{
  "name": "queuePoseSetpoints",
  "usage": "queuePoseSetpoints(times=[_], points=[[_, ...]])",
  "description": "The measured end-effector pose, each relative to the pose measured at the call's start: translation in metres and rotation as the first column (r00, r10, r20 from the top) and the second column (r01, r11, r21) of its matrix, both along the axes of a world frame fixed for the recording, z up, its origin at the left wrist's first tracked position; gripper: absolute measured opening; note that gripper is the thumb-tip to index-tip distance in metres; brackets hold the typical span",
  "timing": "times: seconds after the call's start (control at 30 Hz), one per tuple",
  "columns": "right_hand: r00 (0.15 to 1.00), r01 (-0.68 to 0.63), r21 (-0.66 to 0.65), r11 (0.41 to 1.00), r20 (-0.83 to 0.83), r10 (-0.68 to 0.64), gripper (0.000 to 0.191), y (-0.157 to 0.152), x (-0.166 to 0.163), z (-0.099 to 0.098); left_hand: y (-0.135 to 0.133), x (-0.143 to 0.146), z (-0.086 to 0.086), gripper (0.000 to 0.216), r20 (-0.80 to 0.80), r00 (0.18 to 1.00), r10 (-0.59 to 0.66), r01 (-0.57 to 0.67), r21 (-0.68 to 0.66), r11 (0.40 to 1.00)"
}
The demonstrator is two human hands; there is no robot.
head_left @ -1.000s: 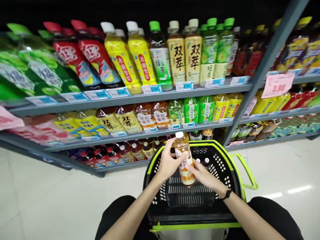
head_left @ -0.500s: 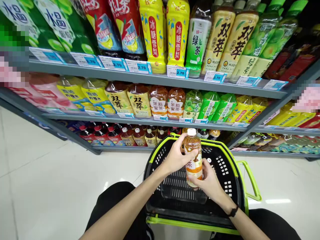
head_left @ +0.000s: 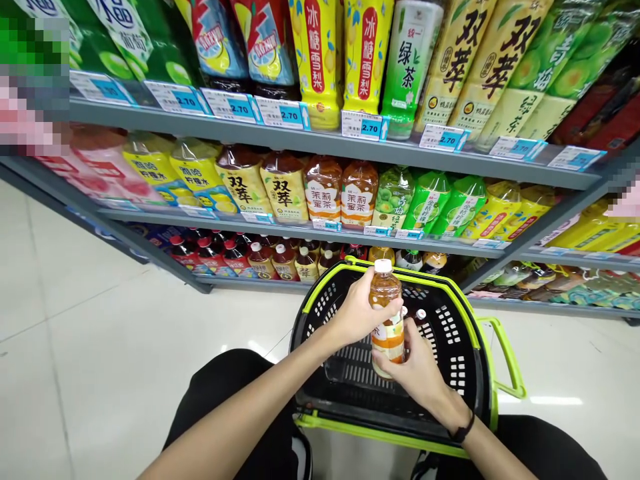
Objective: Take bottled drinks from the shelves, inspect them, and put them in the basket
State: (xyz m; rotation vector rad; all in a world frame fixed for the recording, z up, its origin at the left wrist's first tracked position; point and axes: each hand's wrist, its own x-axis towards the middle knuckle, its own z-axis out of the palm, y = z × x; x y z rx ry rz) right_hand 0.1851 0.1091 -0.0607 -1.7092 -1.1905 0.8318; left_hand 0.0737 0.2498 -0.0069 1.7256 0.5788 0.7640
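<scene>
Between my hands is an upright bottle of amber tea [head_left: 387, 343], with a white cap and a white and orange label. My left hand [head_left: 361, 308] wraps round its upper part, thumb across the front. Lower down, my right hand [head_left: 413, 367] grips it from the right, with the thumb near the base. The bottle is held over a black shopping basket [head_left: 313, 393] with lime-green rims. White caps [head_left: 421, 314] of other bottles show inside the basket, partly hidden behind my right hand and the held bottle.
Ahead stands a grey shelf unit [head_left: 280, 138] with rows of drink bottles and price tags. Similar tea bottles [head_left: 359, 193] stand on its middle shelf. The basket's green handle [head_left: 507, 360] sticks out to the right. My knees flank the basket on the pale tiled floor [head_left: 100, 347].
The view has shifted a little, so the upper shelf sits higher in the picture. Both hands still hold the tea bottle, which is turned slightly, with less of its label lettering showing.
</scene>
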Motion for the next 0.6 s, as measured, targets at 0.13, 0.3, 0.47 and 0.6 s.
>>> queuePoseSetpoints(times=[0.13,0.3,0.47,0.6], points=[[1.000,-0.020,0.007,1.000,0.002,0.020,0.042,-0.0013,0.0036,-0.0025,-0.0005,0.0022,-0.0015,0.034,-0.025,1.000,0.012,-0.011,0.027,1.000],[1.000,-0.010,0.015,1.000,0.001,0.010,0.042,-0.0016,0.0059,-0.0058,-0.0009,0.0052,-0.0042,0.036,-0.015,1.000,0.010,-0.010,0.015,1.000],[0.999,0.000,0.013,1.000,0.032,-0.001,0.047,0.0002,0.0070,-0.0040,-0.0015,0.0074,-0.0055,0.036,-0.012,1.000,-0.004,0.004,0.031,1.000],[0.999,-0.009,-0.002,1.000,0.035,0.009,0.051,-0.0004,0.0076,-0.0015,-0.0013,0.0077,-0.0071,0.036,-0.022,1.000,0.006,-0.005,0.048,0.999]])
